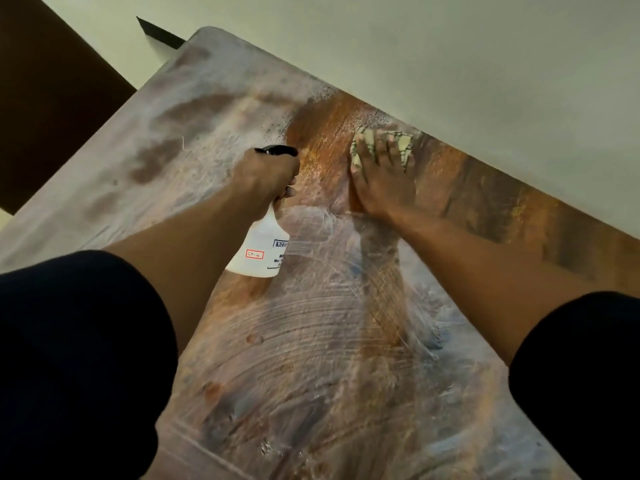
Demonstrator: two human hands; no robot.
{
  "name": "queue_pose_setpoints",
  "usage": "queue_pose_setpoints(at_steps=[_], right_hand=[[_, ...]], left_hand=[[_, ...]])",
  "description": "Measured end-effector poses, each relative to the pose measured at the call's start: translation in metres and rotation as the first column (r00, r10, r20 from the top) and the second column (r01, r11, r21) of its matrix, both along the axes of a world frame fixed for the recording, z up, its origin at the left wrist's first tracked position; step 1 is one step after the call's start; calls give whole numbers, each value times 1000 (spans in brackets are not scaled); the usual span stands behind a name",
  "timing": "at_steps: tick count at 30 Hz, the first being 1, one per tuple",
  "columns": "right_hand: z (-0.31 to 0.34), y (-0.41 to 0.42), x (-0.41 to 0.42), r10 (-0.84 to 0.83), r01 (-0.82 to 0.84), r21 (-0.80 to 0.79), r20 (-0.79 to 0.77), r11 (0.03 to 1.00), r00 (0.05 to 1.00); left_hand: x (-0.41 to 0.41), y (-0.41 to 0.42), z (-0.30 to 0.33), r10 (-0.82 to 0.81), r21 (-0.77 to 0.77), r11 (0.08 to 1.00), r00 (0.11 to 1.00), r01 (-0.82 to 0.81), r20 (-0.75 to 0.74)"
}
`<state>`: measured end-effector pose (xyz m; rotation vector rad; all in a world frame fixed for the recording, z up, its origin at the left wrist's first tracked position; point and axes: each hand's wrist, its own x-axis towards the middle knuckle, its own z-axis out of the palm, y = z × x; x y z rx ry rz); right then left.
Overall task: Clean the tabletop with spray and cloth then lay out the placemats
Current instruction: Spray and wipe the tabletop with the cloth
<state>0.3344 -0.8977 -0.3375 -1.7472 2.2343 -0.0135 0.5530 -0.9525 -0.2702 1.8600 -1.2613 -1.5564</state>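
Observation:
A wooden tabletop fills the view, covered with whitish smears and wipe streaks, with a darker clean patch near its far edge. My left hand grips the neck of a white spray bottle with a black nozzle, held just above the table's middle. My right hand presses flat, fingers spread, on a pale patterned cloth close to the far edge. No placemats are in view.
A pale wall runs right along the table's far edge. A dark brown surface stands at the far left, past the table's corner. The left part of the table carries dusty white film with dark blotches.

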Motion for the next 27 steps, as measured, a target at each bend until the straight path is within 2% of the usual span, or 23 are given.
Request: queue_pose_setpoints(at_steps=[3,5,9,11,13,16,18,19,21,24,26,27], right_hand=[[-2,17,-7,148,-147,-40,-1,988,989],[0,12,-25,150,-150,-27,-23,988,988],[1,-10,-41,-186,186,28,-2,982,983],[1,-16,-29,-271,270,31,18,962,962],[2,-15,-15,-187,187,-10,-1,982,982],[5,-4,-20,109,-109,-15,-22,994,994],[8,-1,-41,200,-200,0,-43,980,979],[9,2,-52,163,-164,-7,-64,986,985],[13,9,-72,-37,36,-12,-88,999,995],[11,-2,-78,-375,376,36,-31,926,926],[6,-20,-67,-496,496,15,-12,868,868],[2,-29,-59,-505,505,0,-10,863,863]], left_hand=[[-3,-14,5,35,-20,999,999,-35,1],[-2,-24,11,18,-42,999,1000,-18,4],[-3,-38,19,-42,-41,998,999,42,-14],[-5,-41,18,-60,-27,998,998,60,-22],[-9,-44,16,-83,-11,997,996,82,-25],[-19,-47,13,-121,-33,992,993,121,0],[-22,-51,13,-133,-46,990,991,134,16],[-24,-53,14,-151,-43,988,988,151,11],[-25,-55,16,-200,-28,980,980,199,-25],[-25,-58,14,-228,-1,974,972,229,-61],[-26,-59,11,-223,4,975,973,224,-53],[-25,-60,9,-226,5,974,973,226,-46]])
